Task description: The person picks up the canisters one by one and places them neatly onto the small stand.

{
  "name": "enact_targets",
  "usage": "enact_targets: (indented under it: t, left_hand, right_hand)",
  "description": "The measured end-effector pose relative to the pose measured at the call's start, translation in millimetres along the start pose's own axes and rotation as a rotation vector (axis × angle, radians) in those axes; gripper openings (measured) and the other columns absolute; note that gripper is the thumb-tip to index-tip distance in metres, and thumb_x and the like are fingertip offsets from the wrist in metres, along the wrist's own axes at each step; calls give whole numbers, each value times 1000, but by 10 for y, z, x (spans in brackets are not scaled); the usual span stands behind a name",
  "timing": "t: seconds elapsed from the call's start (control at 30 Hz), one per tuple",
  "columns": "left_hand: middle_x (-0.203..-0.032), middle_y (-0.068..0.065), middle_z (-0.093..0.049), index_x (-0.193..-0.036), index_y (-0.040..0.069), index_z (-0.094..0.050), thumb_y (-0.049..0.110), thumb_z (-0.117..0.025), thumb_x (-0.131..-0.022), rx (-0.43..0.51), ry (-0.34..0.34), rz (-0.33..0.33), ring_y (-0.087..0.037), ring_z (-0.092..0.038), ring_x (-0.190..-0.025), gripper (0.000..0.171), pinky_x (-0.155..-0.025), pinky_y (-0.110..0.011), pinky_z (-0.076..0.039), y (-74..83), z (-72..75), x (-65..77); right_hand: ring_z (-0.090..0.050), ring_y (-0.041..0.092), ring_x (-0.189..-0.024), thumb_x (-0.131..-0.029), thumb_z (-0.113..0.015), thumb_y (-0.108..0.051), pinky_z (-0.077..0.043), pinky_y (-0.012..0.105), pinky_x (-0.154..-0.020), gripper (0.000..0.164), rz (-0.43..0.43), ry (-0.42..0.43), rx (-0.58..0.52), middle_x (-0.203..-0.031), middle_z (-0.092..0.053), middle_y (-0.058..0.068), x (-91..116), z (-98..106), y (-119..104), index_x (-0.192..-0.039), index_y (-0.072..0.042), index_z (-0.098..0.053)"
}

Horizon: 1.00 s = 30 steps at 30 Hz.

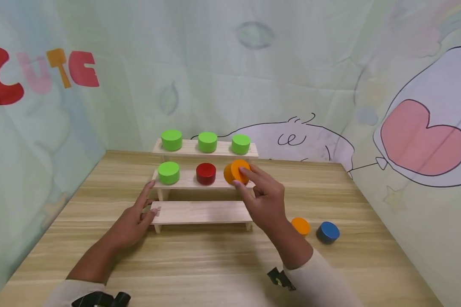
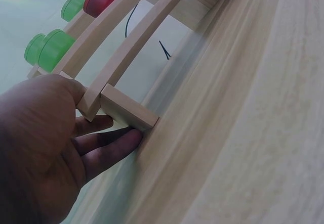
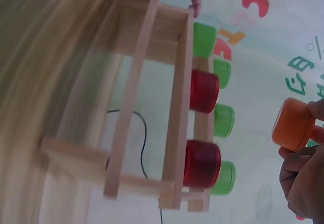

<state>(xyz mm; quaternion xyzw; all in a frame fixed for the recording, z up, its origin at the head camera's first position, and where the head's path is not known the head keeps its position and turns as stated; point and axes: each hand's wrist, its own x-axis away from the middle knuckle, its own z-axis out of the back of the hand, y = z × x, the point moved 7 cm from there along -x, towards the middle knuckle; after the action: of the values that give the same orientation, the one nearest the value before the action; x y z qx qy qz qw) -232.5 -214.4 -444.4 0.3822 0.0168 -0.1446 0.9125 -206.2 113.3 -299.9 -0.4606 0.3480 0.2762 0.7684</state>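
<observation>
- Blocked at 12 o'clock on wooden rack (image 1: 203, 212) by green cylinders (image 1: 207, 143).
- Hemmed at 8 by left hand (image 1: 132, 219), at 3 by right hand (image 1: 266, 196).
- Passable at 6, over tabletop (image 1: 199, 260) between forearms (image 1: 96, 258).

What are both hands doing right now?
Left hand: holding the left end of the wooden stand.
Right hand: closed, pinching an orange block between thumb and fingers.

A rectangular wood-grain desk (image 1: 176, 273) carries an orange cylinder (image 1: 300, 226), a blue cylinder (image 1: 328, 233) and a pale wooden three-tier stand (image 1: 199, 212), whose top tier (image 1: 224, 149) bears three green cylinders (image 1: 207, 142), its middle tier (image 1: 187, 181) one green cylinder (image 1: 168, 172) and two red cylinders (image 3: 204, 91)
</observation>
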Motion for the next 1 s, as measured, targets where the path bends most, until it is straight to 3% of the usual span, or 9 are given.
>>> enact_targets:
  t: [0.07,0.13,0.23,0.27,0.33,0.5,0.57,0.83,1.0]
  left_hand:
    - [-145,-35,-46,-156,44,11,27,-45,-106,-1,3,0,-34,-70,-106,77,-92,-57,-51,7,12,3]
    - [-145,-35,-46,-156,44,11,27,-45,-106,1,3,-1,-33,-70,-105,77,-92,-56,-51,12,20,4]
    - [-145,-35,-46,-156,45,11,27,-45,-106,7,-1,-3,-33,-70,-105,77,-93,-57,-50,17,20,-1]
    - [-145,-35,-46,-156,44,11,27,-45,-106,9,-2,-5,-33,-71,-104,77,-93,-57,-50,19,17,-5]
    - [-145,-36,-45,-156,44,11,26,-45,-106,16,-3,-10,-35,-70,-106,77,-93,-57,-50,26,12,-13]
    - [-145,-35,-46,-156,43,10,26,-45,-106,15,-6,-16,-40,-67,-111,77,-95,-60,-48,51,3,-31]
    - [-146,-34,-45,-156,44,11,27,-44,-106,10,-12,-5,-40,-67,-111,76,-97,-62,-47,49,2,-28]
    - [-147,-33,-45,-154,48,13,28,-43,-107,31,-32,20,-40,-70,-106,76,-97,-63,-47,18,7,-9]
    - [-148,-32,-45,-154,48,13,30,-43,-107,46,-47,34,-37,-70,-107,75,-96,-61,-49,4,-3,1]
  right_hand:
    - [-41,1,-55,-89,-75,-22,-35,9,-51,36,-12,-22,-23,-128,-69,8,-40,-100,-50,-122,-9,-71]
    - [-43,4,-57,-88,-76,-25,-38,10,-54,36,-20,-44,-34,-127,-69,7,-74,-198,-111,-121,-10,-72]
    - [-40,6,-52,-87,-77,-30,-37,11,-52,38,-32,-77,-31,-125,-71,7,-104,-343,-172,-119,-11,-73]
    - [-32,8,-49,-86,-78,-31,-31,15,-47,38,-38,-88,-34,-124,-71,7,-110,-387,-188,-118,-11,-74]
    - [-37,7,-51,-85,-78,-33,-25,19,-45,39,-61,-118,-52,-122,-72,6,-114,-486,-200,-118,-12,-74]
    - [-64,4,-90,-84,-78,-35,-49,17,-60,39,-169,-210,-69,-116,-74,-5,-90,-750,-195,-118,-17,-74]
    - [-66,4,-97,-84,-78,-37,-55,19,-70,40,-207,-253,-47,-115,-74,-5,-77,-864,-205,-118,-17,-74]
    - [-68,7,-106,-83,-79,-37,-55,19,-86,39,-247,-447,85,-114,-75,-4,-3,-1295,-223,-116,-16,-75]
    - [-67,7,-105,-82,-81,-33,-55,21,-87,36,-322,-538,79,-111,-75,-6,70,-1496,-159,-113,-18,-76]
